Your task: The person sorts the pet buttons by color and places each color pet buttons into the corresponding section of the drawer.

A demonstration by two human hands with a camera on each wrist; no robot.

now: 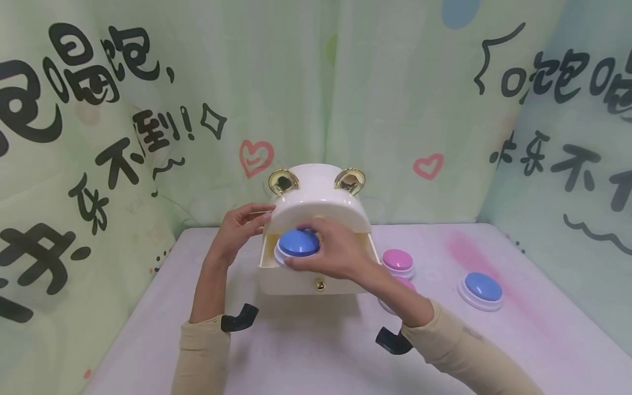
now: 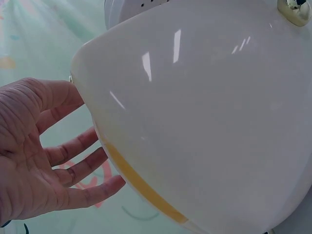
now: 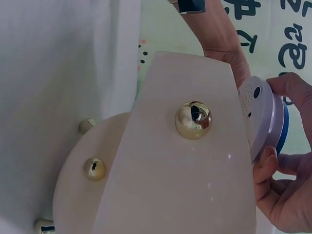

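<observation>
A blue-topped push button (image 1: 298, 243) with a white base is pinched between the thumb and fingers of my right hand (image 1: 343, 252), over the pulled-out drawer (image 1: 288, 281) of a white box (image 1: 321, 189) with gold ears. In the right wrist view the button (image 3: 260, 119) is tilted, its underside with small holes facing the drawer front and gold knob (image 3: 193, 120). My left hand (image 1: 237, 230) is at the box's left side. The left wrist view shows that hand (image 2: 34, 156) with fingers extended and spread along the box's edge. The drawer's inside is mostly hidden.
Right of the box stand a pink-topped button (image 1: 397, 261) and another pink one (image 1: 405, 283), partly behind my right forearm. Farther right on the pale table (image 1: 316, 351) lies a second blue button (image 1: 481, 291). A printed curtain (image 1: 385, 109) hangs behind.
</observation>
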